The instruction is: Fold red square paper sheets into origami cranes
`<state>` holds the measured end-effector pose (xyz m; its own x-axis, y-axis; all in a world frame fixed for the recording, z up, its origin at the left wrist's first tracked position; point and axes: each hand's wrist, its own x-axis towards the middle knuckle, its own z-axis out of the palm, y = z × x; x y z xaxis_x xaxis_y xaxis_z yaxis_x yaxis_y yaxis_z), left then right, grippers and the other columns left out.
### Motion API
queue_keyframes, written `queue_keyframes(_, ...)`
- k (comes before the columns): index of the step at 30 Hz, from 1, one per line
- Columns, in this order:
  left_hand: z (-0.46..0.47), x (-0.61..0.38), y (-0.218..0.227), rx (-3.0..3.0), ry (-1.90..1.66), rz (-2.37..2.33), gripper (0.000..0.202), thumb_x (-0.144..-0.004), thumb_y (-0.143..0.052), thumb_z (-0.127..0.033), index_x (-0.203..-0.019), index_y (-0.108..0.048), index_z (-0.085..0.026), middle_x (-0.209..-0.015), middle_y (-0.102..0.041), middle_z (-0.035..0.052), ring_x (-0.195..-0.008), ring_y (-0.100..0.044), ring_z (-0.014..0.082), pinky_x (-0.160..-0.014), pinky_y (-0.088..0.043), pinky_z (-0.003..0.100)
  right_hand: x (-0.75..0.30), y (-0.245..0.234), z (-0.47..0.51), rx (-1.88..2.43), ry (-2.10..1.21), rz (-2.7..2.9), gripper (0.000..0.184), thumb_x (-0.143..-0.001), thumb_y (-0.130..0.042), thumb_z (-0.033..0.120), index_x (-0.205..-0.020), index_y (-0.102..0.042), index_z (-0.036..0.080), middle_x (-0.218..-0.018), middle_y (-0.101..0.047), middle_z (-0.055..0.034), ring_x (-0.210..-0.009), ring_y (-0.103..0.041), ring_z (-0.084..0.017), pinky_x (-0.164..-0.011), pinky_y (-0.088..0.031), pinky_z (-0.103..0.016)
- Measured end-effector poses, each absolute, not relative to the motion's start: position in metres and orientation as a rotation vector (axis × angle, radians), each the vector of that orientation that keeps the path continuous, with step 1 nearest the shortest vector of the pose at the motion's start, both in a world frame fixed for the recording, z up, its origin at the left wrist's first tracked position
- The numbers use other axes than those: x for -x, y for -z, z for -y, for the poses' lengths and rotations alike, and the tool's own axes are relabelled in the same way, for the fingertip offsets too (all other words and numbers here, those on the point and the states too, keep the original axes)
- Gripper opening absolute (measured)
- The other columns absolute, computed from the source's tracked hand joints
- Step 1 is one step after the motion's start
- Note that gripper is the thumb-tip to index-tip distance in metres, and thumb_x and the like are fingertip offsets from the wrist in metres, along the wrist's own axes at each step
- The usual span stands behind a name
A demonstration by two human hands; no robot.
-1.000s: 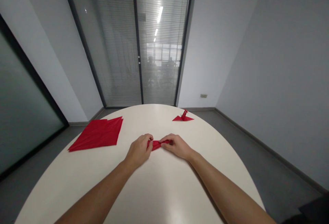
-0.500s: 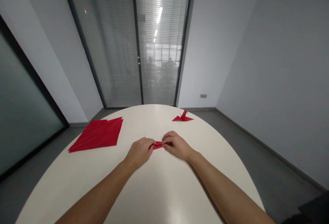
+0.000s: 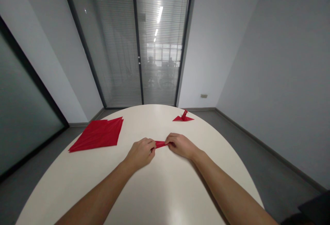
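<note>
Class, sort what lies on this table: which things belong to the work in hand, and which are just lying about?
In hand: folded red paper, pinched at either end by the left hand and the right hand.
Lying about: stack of red sheets, far left; red origami figure, far right; on the white table.

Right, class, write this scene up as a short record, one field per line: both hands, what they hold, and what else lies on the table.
left hand: left hand pinches one end of the folded paper
right hand: right hand pinches the other end
paper: red, narrow, low over the table
stack: red sheets, far left on the table
crane: red, finished crane, far right
table: white, rounded
</note>
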<state>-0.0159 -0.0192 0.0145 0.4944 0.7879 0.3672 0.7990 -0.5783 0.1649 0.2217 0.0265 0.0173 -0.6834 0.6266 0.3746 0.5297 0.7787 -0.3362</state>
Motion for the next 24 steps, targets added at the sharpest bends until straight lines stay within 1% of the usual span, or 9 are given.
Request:
queue_keyframes(2, 0.02, 0.016, -0.015, 2.693, 0.642, 1.425, 0.016, -0.089, -0.054, -0.015, -0.092, -0.068, -0.022, -0.1, -0.073, 0.0038, -0.095, -0.065, 0.0217, -0.083, -0.052, 0.034, -0.223, -0.02, -0.026, 0.87, -0.252, 2.518, 0.035, -0.081, -0.053, 0.0, -0.099, -0.074, 0.02, -0.099, -0.072, -0.0058, -0.089, -0.067, -0.018, -0.083, -0.052, -0.029)
queue_keyframes(8, 0.02, 0.015, -0.015, 2.684, 0.655, 1.457, 0.016, -0.09, -0.054, -0.016, -0.091, -0.069, -0.022, -0.101, -0.072, 0.0037, -0.096, -0.064, 0.0212, -0.083, -0.052, 0.033, -0.228, -0.026, -0.026, 0.902, -0.2, 2.601, 0.037, -0.08, -0.051, -0.003, -0.096, -0.075, 0.02, -0.098, -0.071, -0.0052, -0.09, -0.066, -0.018, -0.083, -0.049, -0.026)
queue_keyframes(13, 0.019, 0.015, -0.013, 2.701, 0.68, 1.49, 0.023, -0.092, -0.054, -0.017, -0.103, -0.071, -0.025, -0.106, -0.072, 0.0023, -0.099, -0.063, 0.0205, -0.084, -0.052, 0.033, -0.232, -0.03, -0.026, 1.035, -0.112, 2.661, 0.029, -0.081, -0.054, 0.001, -0.09, -0.074, 0.019, -0.098, -0.071, -0.0057, -0.089, -0.066, -0.018, -0.08, -0.048, -0.026)
queue_keyframes(16, 0.018, 0.016, -0.01, 2.709, 0.699, 1.481, 0.026, -0.092, -0.053, -0.017, -0.105, -0.073, -0.026, -0.109, -0.072, 0.0017, -0.102, -0.063, 0.0206, -0.087, -0.052, 0.033, -0.232, -0.034, -0.024, 1.086, -0.036, 2.663, 0.026, -0.084, -0.054, 0.005, -0.091, -0.075, 0.02, -0.099, -0.072, -0.0066, -0.093, -0.065, -0.02, -0.082, -0.049, -0.028)
queue_keyframes(18, 0.017, 0.016, -0.009, 2.705, 0.716, 1.476, 0.026, -0.092, -0.052, -0.017, -0.103, -0.074, -0.026, -0.109, -0.072, 0.0021, -0.102, -0.063, 0.0206, -0.087, -0.053, 0.034, -0.23, -0.036, -0.021, 1.055, -0.032, 2.653, 0.027, -0.088, -0.054, 0.01, -0.103, -0.075, 0.02, -0.107, -0.072, -0.0081, -0.1, -0.065, -0.022, -0.088, -0.049, -0.031)
queue_keyframes(20, 0.017, 0.016, -0.008, 2.697, 0.733, 1.469, 0.025, -0.092, -0.052, -0.018, -0.101, -0.074, -0.026, -0.109, -0.072, 0.0025, -0.102, -0.064, 0.0208, -0.088, -0.053, 0.034, -0.225, -0.036, -0.016, 0.965, -0.077, 2.634, 0.036, -0.093, -0.053, 0.019, -0.126, -0.066, 0.021, -0.126, -0.067, -0.0106, -0.114, -0.061, -0.024, -0.1, -0.046, -0.037)
queue_keyframes(22, 0.017, 0.015, -0.009, 2.694, 0.742, 1.456, 0.026, -0.091, -0.052, -0.019, -0.104, -0.074, -0.026, -0.111, -0.073, 0.0029, -0.104, -0.064, 0.0212, -0.09, -0.054, 0.035, -0.217, -0.032, -0.011, 0.867, -0.182, 2.681, 0.055, -0.095, -0.056, 0.038, -0.146, -0.05, 0.017, -0.15, -0.05, -0.0156, -0.136, -0.048, -0.03, -0.113, -0.037, -0.044)
queue_keyframes(23, 0.016, 0.014, -0.009, 2.697, 0.743, 1.45, 0.027, -0.091, -0.052, -0.019, -0.107, -0.074, -0.025, -0.114, -0.072, 0.0031, -0.106, -0.065, 0.0215, -0.093, -0.053, 0.035, -0.213, -0.03, -0.009, 0.87, -0.255, 2.702, 0.07, -0.094, -0.057, 0.049, -0.152, -0.04, 0.014, -0.156, -0.039, -0.0183, -0.143, -0.039, -0.032, -0.117, -0.032, -0.047)
queue_keyframes(24, 0.016, 0.014, -0.009, 2.7, 0.74, 1.449, 0.029, -0.091, -0.052, -0.019, -0.11, -0.073, -0.025, -0.117, -0.072, 0.0033, -0.108, -0.065, 0.0217, -0.095, -0.053, 0.036, -0.209, -0.027, -0.006, 0.91, -0.338, 2.726, 0.079, -0.094, -0.053, 0.057, -0.156, -0.031, 0.012, -0.16, -0.031, -0.0193, -0.147, -0.031, -0.034, -0.119, -0.027, -0.049)
